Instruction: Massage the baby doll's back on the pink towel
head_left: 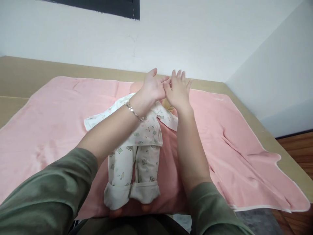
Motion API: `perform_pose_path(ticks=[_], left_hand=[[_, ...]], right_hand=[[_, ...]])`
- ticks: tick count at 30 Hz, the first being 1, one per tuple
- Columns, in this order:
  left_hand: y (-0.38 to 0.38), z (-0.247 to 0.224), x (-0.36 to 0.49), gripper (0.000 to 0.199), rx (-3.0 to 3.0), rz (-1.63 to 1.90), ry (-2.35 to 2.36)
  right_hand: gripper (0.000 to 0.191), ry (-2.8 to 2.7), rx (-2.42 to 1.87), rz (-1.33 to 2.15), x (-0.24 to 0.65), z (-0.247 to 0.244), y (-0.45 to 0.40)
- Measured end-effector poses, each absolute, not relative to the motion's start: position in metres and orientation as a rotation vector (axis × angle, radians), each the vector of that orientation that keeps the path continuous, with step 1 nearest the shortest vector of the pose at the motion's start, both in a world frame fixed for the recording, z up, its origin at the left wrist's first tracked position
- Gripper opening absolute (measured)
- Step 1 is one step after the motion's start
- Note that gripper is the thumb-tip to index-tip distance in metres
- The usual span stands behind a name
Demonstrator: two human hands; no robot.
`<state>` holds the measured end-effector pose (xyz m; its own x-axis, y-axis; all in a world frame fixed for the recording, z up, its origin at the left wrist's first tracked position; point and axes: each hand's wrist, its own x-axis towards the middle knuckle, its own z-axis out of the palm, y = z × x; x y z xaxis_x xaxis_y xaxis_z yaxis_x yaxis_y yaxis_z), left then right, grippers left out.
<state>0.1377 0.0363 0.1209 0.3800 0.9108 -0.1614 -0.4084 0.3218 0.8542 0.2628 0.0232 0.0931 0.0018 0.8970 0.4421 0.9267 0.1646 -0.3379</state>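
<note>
What looks like a baby doll (148,130) lies on its back in a white top and trousers with a small print, its head end mostly hidden behind my hands. Above it my left hand (154,86) is open, palm turned up and fingers stretched to the right. My right hand (179,89) is open too, with fingers spread and its thumb side meeting the left fingertips. I see nothing held in either hand. Just under them a yellowish item with small print, perhaps a bottle (168,105), shows in part beside the doll's sleeve.
A pink blanket (227,130) with a white edge covers most of the wooden table (29,70). White walls (186,39) rise behind and to the right. A dark frame (117,8) hangs at the top. The blanket has folds at the right and hangs over the front edge.
</note>
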Motion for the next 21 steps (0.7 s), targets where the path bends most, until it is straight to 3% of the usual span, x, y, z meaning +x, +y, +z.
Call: perform_pose_path(ticks=[11,21], left_hand=[[0.032,0.115,0.126,0.058,0.75,0.926,0.727],[-0.061,0.159,0.04,0.057,1.18,1.218,1.122]], right_hand=[[0.051,-1.826,-1.7,-0.106,0.256,0.077,0.032],[0.042,-1.685,-1.741,-0.109,0.247,0.071,0.038]])
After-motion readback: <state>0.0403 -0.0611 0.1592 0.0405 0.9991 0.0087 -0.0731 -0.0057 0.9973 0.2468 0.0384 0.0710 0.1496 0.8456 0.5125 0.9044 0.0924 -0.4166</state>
